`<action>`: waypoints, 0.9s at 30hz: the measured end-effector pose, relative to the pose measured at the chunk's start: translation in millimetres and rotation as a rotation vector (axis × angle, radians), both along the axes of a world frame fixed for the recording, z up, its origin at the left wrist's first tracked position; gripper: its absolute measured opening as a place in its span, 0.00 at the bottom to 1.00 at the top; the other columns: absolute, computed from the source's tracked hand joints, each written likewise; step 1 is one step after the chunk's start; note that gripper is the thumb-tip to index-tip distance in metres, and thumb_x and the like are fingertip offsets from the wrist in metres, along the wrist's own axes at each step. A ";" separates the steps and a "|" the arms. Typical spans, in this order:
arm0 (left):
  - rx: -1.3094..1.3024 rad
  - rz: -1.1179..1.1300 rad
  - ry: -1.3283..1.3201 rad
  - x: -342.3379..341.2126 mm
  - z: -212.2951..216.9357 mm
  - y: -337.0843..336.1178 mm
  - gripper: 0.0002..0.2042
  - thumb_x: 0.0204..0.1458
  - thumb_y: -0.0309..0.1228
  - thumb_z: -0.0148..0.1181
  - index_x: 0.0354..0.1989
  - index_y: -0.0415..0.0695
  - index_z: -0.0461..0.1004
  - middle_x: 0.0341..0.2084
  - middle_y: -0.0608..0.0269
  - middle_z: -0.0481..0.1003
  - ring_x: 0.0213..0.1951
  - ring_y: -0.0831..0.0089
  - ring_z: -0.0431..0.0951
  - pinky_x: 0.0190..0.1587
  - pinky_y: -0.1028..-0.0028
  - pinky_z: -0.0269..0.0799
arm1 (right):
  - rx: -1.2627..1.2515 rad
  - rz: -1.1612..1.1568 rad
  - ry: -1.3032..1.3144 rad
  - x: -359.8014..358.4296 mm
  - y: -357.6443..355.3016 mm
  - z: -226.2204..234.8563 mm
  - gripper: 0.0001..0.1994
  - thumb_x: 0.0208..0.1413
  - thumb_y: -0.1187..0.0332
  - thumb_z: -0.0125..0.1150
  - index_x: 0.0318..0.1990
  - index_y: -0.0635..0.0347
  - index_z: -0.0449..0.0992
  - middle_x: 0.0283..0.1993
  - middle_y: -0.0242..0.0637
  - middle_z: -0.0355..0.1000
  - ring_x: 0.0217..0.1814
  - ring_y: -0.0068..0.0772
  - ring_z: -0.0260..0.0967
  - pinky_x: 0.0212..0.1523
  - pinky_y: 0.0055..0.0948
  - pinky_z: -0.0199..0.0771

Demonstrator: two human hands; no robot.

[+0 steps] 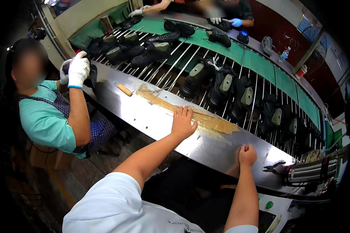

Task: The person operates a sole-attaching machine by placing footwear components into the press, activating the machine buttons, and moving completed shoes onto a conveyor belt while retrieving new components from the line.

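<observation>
My left hand lies flat on the metal table ledge, fingers spread. Its fingertips rest on a worn strip of brown tape stuck along the surface. To the right, my right hand is closed in a fist on the bare metal, and nothing shows in it. Past the ledge, black shoes with grey-green patches stand tilted on a rack of metal rods. Dark pliers lie to the right of my fist. A short wooden handle lies further left on the ledge.
At the left, a co-worker in a green shirt holds a dark shoe in white gloves. More gloved hands work across the rack, beside a green strip. A metal cylinder stands at the right end, near a green button.
</observation>
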State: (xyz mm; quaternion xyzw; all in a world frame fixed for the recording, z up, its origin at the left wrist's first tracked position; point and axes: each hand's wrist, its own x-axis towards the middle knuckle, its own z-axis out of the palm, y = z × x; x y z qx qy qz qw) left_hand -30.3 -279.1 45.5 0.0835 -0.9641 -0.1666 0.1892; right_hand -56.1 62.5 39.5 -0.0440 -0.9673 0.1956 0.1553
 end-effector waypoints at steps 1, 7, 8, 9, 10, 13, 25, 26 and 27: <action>-0.002 -0.009 0.006 0.5 1.1 0.0 0.28 0.49 0.43 0.56 0.57 0.38 0.66 0.59 0.42 0.63 0.64 0.45 0.57 0.65 0.49 0.48 | -0.007 0.000 0.006 0.3 0.2 -1.2 0.13 0.49 0.61 0.61 0.21 0.57 0.68 0.19 0.39 0.69 0.24 0.49 0.69 0.26 0.44 0.66; -0.001 0.001 0.040 0.8 -0.1 1.4 0.28 0.49 0.43 0.56 0.55 0.38 0.68 0.58 0.43 0.64 0.63 0.45 0.59 0.64 0.49 0.50 | -0.033 -0.018 0.013 1.0 3.1 -5.5 0.13 0.49 0.61 0.61 0.21 0.57 0.68 0.20 0.39 0.70 0.24 0.49 0.69 0.27 0.44 0.67; -0.004 0.004 0.047 0.6 -0.5 1.6 0.27 0.49 0.43 0.56 0.55 0.38 0.68 0.58 0.43 0.64 0.62 0.45 0.60 0.64 0.48 0.50 | -0.038 -0.019 0.018 1.1 4.2 -5.7 0.13 0.49 0.61 0.61 0.21 0.57 0.68 0.20 0.39 0.70 0.25 0.49 0.69 0.27 0.44 0.67; -0.007 0.006 0.051 1.1 -0.2 2.3 0.27 0.49 0.43 0.56 0.55 0.38 0.68 0.58 0.43 0.65 0.62 0.45 0.60 0.64 0.48 0.50 | -0.042 -0.019 0.021 2.2 3.1 -4.5 0.13 0.49 0.61 0.61 0.21 0.57 0.68 0.20 0.39 0.70 0.25 0.49 0.69 0.27 0.44 0.67; -0.014 0.010 0.052 1.5 0.2 2.6 0.27 0.48 0.43 0.56 0.54 0.38 0.69 0.58 0.43 0.65 0.62 0.45 0.60 0.64 0.48 0.50 | -0.046 -0.020 0.023 2.9 2.0 -3.1 0.12 0.49 0.61 0.60 0.21 0.57 0.68 0.20 0.40 0.70 0.25 0.49 0.69 0.27 0.44 0.67; -0.025 0.017 0.052 1.8 -0.2 3.3 0.27 0.48 0.43 0.56 0.54 0.38 0.69 0.57 0.43 0.66 0.62 0.45 0.61 0.64 0.48 0.50 | -0.042 -0.030 -0.006 4.1 0.8 0.3 0.13 0.49 0.61 0.61 0.22 0.58 0.69 0.21 0.41 0.71 0.26 0.50 0.70 0.29 0.44 0.68; -0.054 0.032 0.038 1.0 2.4 3.4 0.28 0.47 0.44 0.57 0.54 0.38 0.70 0.57 0.44 0.66 0.62 0.48 0.60 0.64 0.51 0.49 | -0.030 -0.052 0.014 5.8 -2.7 1.7 0.12 0.50 0.61 0.59 0.22 0.58 0.69 0.21 0.43 0.71 0.26 0.52 0.70 0.29 0.46 0.69; -0.054 0.030 0.036 1.2 2.5 3.4 0.28 0.47 0.44 0.57 0.53 0.39 0.70 0.57 0.44 0.66 0.62 0.48 0.60 0.64 0.51 0.49 | -0.035 -0.051 0.012 5.5 -2.1 1.5 0.12 0.50 0.61 0.59 0.22 0.57 0.69 0.21 0.43 0.71 0.26 0.52 0.70 0.29 0.46 0.69; -0.055 0.029 0.033 1.9 2.3 3.5 0.28 0.47 0.44 0.57 0.53 0.39 0.70 0.57 0.44 0.66 0.62 0.48 0.60 0.64 0.51 0.49 | -0.041 -0.048 0.008 5.8 -1.9 0.9 0.12 0.49 0.61 0.59 0.22 0.57 0.69 0.21 0.43 0.71 0.26 0.52 0.70 0.29 0.46 0.69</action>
